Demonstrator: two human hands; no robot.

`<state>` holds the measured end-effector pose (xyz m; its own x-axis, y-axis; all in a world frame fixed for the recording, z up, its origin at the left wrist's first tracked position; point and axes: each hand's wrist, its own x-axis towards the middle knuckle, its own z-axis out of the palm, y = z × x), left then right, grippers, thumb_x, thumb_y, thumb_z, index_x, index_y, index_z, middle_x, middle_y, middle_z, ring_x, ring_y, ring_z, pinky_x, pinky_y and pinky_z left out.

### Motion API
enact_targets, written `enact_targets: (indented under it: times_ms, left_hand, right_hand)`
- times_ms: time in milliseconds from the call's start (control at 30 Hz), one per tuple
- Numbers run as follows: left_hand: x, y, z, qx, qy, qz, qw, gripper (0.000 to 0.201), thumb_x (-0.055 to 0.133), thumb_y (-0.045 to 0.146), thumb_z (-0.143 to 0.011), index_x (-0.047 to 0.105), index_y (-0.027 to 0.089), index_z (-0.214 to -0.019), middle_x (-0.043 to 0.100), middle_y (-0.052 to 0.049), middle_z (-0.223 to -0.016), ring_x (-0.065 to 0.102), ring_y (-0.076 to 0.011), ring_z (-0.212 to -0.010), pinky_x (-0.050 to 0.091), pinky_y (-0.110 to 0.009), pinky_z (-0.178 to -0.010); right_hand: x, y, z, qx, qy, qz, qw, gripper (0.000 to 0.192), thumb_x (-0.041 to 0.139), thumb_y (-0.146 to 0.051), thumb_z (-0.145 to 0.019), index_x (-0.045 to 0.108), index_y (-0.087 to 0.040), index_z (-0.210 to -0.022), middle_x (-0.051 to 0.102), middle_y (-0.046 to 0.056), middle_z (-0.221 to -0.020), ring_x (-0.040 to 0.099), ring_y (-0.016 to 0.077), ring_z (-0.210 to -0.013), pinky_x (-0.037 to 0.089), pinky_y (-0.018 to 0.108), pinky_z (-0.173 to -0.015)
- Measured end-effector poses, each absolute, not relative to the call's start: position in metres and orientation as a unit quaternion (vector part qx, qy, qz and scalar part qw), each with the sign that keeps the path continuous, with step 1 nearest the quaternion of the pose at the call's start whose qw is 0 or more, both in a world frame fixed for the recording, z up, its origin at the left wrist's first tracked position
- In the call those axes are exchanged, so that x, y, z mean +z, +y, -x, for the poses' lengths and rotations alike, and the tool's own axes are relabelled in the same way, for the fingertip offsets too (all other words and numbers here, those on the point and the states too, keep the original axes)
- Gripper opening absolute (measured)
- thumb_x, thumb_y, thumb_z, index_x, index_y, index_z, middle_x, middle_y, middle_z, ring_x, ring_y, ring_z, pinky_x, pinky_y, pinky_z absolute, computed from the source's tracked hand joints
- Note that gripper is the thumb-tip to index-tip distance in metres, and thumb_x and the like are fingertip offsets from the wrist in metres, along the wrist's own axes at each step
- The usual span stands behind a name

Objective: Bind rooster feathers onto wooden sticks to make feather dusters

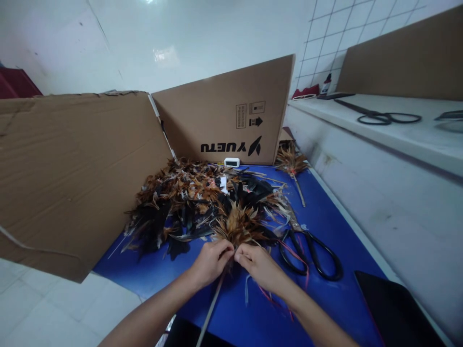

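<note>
A feather duster with brown and black feathers points away from me, and its thin stick runs down toward my lap. Where the feathers meet the stick, my left hand is closed in a pinch. Close beside it, my right hand pinches too, its fingertips almost meeting the left ones. What lies between the fingertips is too small to make out. Pink string trails under my right forearm. Large black-handled scissors lie to the right, their blades partly among feathers.
A heap of loose feathers spreads over the blue tabletop. Cardboard panels stand behind and left. A small white digital display, another feather bundle and a black flat object surround it. More scissors rest on a white ledge.
</note>
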<state>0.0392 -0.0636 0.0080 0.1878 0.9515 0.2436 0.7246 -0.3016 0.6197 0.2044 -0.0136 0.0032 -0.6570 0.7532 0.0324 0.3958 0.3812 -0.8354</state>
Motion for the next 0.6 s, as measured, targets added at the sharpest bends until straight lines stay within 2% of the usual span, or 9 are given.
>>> enact_targets:
  times_ms: [133,300,467,600]
  left_hand:
    - [0.008,-0.063,-0.038,0.282,0.536,-0.778,0.166,0.020,0.042,0.019,-0.088,0.062,0.017,-0.087,0.063,-0.003,-0.075,0.056,-0.0121,-0.071,0.041,-0.022,-0.066]
    - [0.007,-0.063,-0.037,0.242,0.501,-0.818,0.150,0.032,0.033,0.018,-0.091,0.058,0.015,-0.070,0.058,-0.003,-0.066,0.052,-0.0108,-0.063,0.039,-0.020,-0.060]
    - [0.003,-0.063,-0.038,0.239,0.507,-0.821,0.110,0.027,0.039,0.016,-0.088,0.058,0.015,-0.069,0.056,-0.002,-0.064,0.051,-0.0108,-0.061,0.038,-0.021,-0.059]
    - [0.002,-0.063,-0.038,0.270,0.523,-0.800,0.114,0.024,0.043,0.011,-0.084,0.058,0.015,-0.065,0.057,-0.001,-0.060,0.051,-0.0105,-0.057,0.038,-0.020,-0.057]
  right_hand:
    - [0.011,-0.016,-0.208,0.407,-0.808,0.365,0.221,0.022,0.042,-0.025,-0.082,0.052,-0.018,-0.065,0.046,-0.004,-0.055,0.040,0.0097,-0.053,0.026,0.022,-0.051]
    - [0.016,-0.018,-0.209,0.408,-0.802,0.370,0.229,0.020,0.042,-0.026,-0.081,0.053,-0.018,-0.066,0.045,-0.005,-0.050,0.040,0.0098,-0.049,0.025,0.023,-0.049]
    - [0.017,-0.020,-0.207,0.424,-0.792,0.361,0.250,0.020,0.043,-0.027,-0.082,0.054,-0.018,-0.068,0.044,-0.005,-0.050,0.039,0.0094,-0.048,0.025,0.022,-0.049]
    - [0.020,-0.017,-0.210,0.481,-0.750,0.328,0.313,0.026,0.042,-0.033,-0.086,0.055,-0.018,-0.070,0.045,-0.004,-0.054,0.042,0.0098,-0.052,0.031,0.022,-0.052]
